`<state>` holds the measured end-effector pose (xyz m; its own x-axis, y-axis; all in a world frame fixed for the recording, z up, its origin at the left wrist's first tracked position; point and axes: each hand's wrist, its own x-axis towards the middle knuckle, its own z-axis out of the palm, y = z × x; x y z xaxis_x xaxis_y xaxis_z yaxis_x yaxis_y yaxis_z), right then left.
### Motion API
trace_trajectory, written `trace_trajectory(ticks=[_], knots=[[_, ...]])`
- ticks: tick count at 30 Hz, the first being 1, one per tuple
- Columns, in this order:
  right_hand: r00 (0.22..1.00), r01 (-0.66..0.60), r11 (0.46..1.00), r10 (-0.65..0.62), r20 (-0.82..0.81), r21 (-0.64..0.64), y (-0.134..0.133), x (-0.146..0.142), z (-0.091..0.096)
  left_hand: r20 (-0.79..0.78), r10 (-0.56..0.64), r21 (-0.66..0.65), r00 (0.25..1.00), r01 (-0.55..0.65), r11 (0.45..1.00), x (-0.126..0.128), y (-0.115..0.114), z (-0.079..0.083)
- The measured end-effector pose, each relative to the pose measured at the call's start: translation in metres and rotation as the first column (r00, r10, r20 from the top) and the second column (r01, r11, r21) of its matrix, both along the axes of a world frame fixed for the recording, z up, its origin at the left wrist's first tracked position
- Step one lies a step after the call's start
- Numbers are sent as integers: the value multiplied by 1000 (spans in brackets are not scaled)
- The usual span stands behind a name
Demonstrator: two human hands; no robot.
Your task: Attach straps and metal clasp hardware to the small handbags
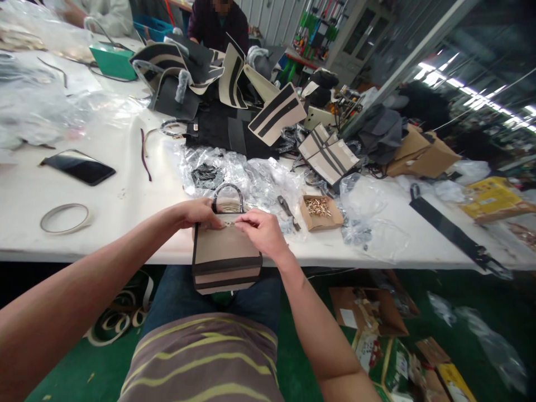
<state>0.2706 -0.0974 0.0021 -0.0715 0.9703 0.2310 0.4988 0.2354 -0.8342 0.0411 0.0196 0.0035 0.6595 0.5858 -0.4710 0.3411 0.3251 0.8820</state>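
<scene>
A beige handbag (pixel 228 244) with black bands leans over the table's front edge, above my lap. Its dark wrapped handle (pixel 228 190) stands up at the top. My left hand (pixel 204 214) grips the bag's upper left edge, thumb on the front panel. At the upper right, my right hand (pixel 263 228) is closed in a pinch beside small shiny hardware (pixel 229 223) on the panel. Whatever lies between those fingertips is too small to make out. Right of the bag are a dark strap-like piece (pixel 288 212) and a small cardboard box of gold-coloured metal parts (pixel 321 207).
Clear plastic wrap (pixel 247 173) lies behind the bag. Bag panels (pixel 278 114) and black pieces are heaped farther back. A phone (pixel 79 166) and a tape roll (pixel 65 218) lie left, a black strap (pixel 448 226) right. A co-worker (pixel 220 25) is across the table (pixel 138 240).
</scene>
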Motion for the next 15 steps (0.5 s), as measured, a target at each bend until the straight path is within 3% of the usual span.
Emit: trace_trajectory(ticks=[6, 15], knots=[[964, -137, 990, 132, 230, 8, 19, -5, 2, 46, 27, -13, 999, -27, 1000, -2, -2, -3], [955, -63, 995, 38, 295, 76, 18, -18, 0, 92, -33, 38, 995, 29, 999, -7, 1, -6]])
